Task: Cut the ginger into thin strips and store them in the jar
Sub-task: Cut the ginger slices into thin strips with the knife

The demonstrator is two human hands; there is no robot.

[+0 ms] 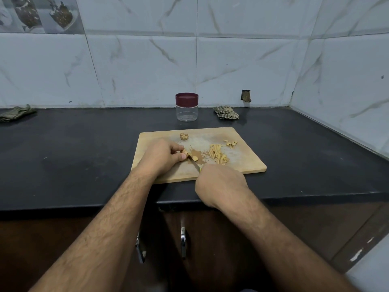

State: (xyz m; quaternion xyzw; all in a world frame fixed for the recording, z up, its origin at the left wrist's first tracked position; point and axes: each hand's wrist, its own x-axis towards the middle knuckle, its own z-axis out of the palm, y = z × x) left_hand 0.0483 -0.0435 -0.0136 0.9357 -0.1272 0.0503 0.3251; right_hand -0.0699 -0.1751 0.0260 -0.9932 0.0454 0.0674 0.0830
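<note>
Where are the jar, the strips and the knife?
jar (187, 112): head view, on its clear wall.
strips (217, 156): head view, middle of the pile.
knife (194, 162): head view, on the blade.

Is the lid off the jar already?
No, the dark red lid sits on top of the clear jar, which looks empty.

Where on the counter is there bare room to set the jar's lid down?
Bare counter left of the cutting board, and between jar and left cloth. Crowded: board centre, with both hands, knife and ginger strips.
</note>
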